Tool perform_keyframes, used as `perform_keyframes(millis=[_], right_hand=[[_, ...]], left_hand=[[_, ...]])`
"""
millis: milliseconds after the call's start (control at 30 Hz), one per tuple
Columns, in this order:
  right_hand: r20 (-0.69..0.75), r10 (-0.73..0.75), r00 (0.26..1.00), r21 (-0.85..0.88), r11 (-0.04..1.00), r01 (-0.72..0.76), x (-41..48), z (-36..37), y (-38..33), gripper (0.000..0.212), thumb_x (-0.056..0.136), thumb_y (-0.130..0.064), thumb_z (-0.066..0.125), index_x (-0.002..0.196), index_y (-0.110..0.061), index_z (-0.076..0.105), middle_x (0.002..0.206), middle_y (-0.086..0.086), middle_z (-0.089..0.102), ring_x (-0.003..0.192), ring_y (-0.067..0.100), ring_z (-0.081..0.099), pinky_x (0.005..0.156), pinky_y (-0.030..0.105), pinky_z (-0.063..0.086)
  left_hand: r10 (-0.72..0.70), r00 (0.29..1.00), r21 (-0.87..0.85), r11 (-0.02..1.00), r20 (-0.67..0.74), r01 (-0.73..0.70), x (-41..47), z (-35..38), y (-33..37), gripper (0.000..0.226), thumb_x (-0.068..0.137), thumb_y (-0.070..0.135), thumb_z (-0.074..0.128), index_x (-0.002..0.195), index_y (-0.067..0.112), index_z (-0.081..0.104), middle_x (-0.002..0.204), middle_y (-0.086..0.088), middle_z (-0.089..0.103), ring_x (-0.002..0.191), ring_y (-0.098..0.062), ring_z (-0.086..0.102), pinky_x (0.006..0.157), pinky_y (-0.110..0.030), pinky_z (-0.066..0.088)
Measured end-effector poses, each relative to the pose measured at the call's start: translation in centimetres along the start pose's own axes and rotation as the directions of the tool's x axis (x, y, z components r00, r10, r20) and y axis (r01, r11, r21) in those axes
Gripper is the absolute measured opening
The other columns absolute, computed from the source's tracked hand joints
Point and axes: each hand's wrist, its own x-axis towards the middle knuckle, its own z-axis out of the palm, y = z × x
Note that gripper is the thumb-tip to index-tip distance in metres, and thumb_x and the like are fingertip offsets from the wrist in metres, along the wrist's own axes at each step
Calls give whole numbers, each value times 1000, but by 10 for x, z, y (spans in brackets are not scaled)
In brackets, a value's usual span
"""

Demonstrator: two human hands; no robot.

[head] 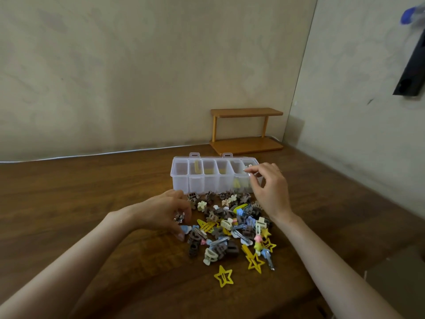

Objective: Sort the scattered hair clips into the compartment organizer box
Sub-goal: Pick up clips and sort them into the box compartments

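A clear plastic organizer box [207, 183] stands open on the wooden desk [92, 203], toward the back edge and a little right of the middle. It has a single row of compartments; several hold yellow clips, and the left end compartment looks bare.

Just in front of the box lies the pile of hair clips [232, 226] — brown, cream, blue, pink and yellow ones heaped together, its far side touching the box's front wall. One yellow star clip [223, 276] lies apart from the pile, closer to the desk's near edge.

The left hand [165, 210] sits low at the pile's left side, fingers curled, grasping a silver clip [179, 218] between thumb and fingers.

The right hand [270, 189] is raised over the right end of the box, thumb and forefinger drawn close together. A small shiny clip [248, 167] shows right at those fingertips, above the right end compartment — whether it is pinched or already let go, I cannot tell.

A small wooden shelf [246, 132] stands at the desk's back right corner, against the wall. A black object [411, 65] hangs on the right-hand wall.
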Motion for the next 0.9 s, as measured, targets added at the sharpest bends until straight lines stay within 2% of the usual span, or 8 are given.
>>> perform_keyframes(millis=[167,300,400,567,633,700,767,900], right_hand=[[33,24,999,34,999,-26,-13,1,0,12,84,-5,63,89,-14,67,87,-5,64,86,10,54,84,7,34],[82,17,996,42,999,-20,-13,2,-1,14,84,-4,63,90,-16,67,86,-12,59,85,7,52,78,19,42],[93,12,996,92,996,-20,-14,2,-2,13,84,-6,61,90,-16,67,86,-13,60,84,4,53,77,24,47],[243,7,970,269,960,-74,-14,4,-15,20,84,-31,54,96,-23,68,89,-22,60,90,0,54,87,35,48],[341,-37,939,321,944,-79,-13,5,-23,24,83,-41,58,97,-25,69,91,-22,62,94,-1,54,94,30,42],[405,-87,910,350,934,-66,-13,6,-27,33,80,-48,60,97,-23,71,93,-18,63,96,0,52,92,24,39],[423,-98,901,363,929,-70,-13,7,-26,33,78,-47,65,96,-20,73,93,-15,64,96,2,52,88,26,42],[389,-27,921,411,900,-147,-12,2,-21,12,78,-24,72,89,-18,73,87,-8,66,90,8,56,83,34,47]], left_hand=[[1,1000,16,1000,-18,0,2,3,-3,23,72,40,73,81,37,52,91,20,32,93,-4,33,69,-15,31],[4,999,-4,1000,-52,-4,2,3,-2,27,75,36,72,69,40,46,91,19,35,89,-2,35,68,-15,33],[-17,977,-143,990,-211,-14,1,-1,2,24,77,29,72,72,34,49,91,15,47,84,-3,46,66,-15,37],[-87,882,-339,937,-462,-85,4,1,15,13,81,24,68,80,24,55,76,7,64,66,-2,57,58,-12,43],[-83,873,-398,908,-481,-133,8,6,22,11,82,22,68,84,17,59,72,4,65,65,-4,59,58,-14,45],[-55,869,-398,902,-492,-168,13,9,29,8,83,17,66,87,15,61,72,9,62,67,1,59,60,-12,45],[-16,870,-371,908,-493,-193,19,7,35,9,84,11,64,92,15,63,76,15,60,70,7,57,61,-8,44],[2,861,-364,906,-509,-217,30,2,42,12,85,6,62,95,13,63,84,8,63,75,3,60,69,-8,48]])
